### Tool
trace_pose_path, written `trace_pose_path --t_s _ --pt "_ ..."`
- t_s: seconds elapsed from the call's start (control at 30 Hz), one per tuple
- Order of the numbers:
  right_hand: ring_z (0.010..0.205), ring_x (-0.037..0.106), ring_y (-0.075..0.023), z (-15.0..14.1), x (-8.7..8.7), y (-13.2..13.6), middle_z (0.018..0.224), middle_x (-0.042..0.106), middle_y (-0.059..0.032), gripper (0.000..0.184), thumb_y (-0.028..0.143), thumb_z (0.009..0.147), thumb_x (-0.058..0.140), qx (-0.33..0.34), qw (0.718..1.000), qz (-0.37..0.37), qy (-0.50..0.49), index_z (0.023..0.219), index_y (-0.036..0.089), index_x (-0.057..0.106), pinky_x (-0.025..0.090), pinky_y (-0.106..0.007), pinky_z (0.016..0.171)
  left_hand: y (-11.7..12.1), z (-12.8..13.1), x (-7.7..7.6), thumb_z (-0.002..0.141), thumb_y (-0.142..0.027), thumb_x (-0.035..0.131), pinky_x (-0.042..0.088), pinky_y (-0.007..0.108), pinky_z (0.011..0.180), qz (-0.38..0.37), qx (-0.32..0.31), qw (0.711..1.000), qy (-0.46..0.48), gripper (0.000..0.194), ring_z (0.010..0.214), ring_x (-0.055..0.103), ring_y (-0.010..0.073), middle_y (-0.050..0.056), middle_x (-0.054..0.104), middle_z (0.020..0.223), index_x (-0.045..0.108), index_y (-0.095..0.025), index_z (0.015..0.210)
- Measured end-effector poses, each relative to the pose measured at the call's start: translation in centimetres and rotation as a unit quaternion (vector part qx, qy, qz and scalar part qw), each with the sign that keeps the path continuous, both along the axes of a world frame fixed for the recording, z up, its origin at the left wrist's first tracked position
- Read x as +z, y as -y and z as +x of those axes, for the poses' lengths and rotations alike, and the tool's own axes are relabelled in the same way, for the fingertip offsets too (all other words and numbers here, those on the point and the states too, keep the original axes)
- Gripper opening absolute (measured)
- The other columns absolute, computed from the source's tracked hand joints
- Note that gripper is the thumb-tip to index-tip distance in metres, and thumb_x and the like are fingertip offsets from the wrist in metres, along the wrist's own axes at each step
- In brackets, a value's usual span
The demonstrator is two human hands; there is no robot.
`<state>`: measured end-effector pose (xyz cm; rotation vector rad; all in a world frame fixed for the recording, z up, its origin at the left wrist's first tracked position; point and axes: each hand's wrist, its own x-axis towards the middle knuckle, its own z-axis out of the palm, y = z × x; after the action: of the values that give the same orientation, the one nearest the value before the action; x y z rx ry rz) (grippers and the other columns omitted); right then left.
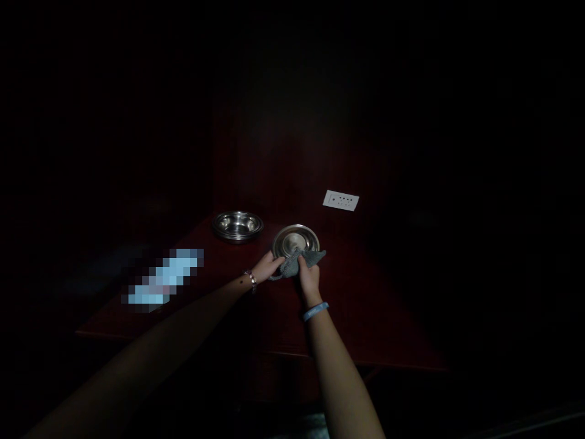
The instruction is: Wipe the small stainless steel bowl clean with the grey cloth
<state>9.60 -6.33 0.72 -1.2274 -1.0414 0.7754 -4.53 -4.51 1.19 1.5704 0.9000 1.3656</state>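
Note:
A round metal plate [295,239] with a raised rim is held up over the dark red table, its inside turned toward me. My left hand [267,267] grips the plate's left edge, thumb on the rim. At the near edge, my right hand [309,279] pinches a grey-green cloth [297,263] against the plate, thumb on top. The cloth's folds hide the plate's lower rim and some of my right fingers. Beyond my left hand, to the left, stands a stack of shiny metal plates [237,227].
The dark red table [219,317] has its front edge toward me. A pixelated pale blue item [167,277] lies on its left side. A white socket panel [340,200] is at the back right. Deep shadow hides the surroundings.

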Motion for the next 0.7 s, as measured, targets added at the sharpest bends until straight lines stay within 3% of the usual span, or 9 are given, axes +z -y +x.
trace_pose_path --t_s 0.5,0.7 --pt "0.083 0.072 -0.0249 0.0 0.8 0.6 0.084 0.076 -0.0113 0.029 0.036 0.075 0.061 -0.048 0.997 -0.024 0.064 0.082 0.011 0.073 0.052 -0.027 0.071 0.0 -0.7 1.0 0.067 -0.022 0.055 0.049 0.032 0.087 -0.004 0.027 0.999 -0.037 0.027 0.093 0.065 0.0215 0.006 0.073 0.095 0.066 -0.014 0.09" --pt "0.083 0.072 -0.0251 -0.1 0.9 0.8 0.082 0.076 -0.0105 0.026 0.036 0.075 0.062 -0.051 0.996 -0.024 0.069 0.079 0.013 0.073 0.052 -0.027 0.07 -0.1 -1.4 1.2 0.069 -0.026 0.053 0.05 0.033 0.078 -0.017 0.031 0.998 -0.045 0.019 0.079 0.065 0.0211 0.005 0.072 0.081 0.065 -0.014 0.079"
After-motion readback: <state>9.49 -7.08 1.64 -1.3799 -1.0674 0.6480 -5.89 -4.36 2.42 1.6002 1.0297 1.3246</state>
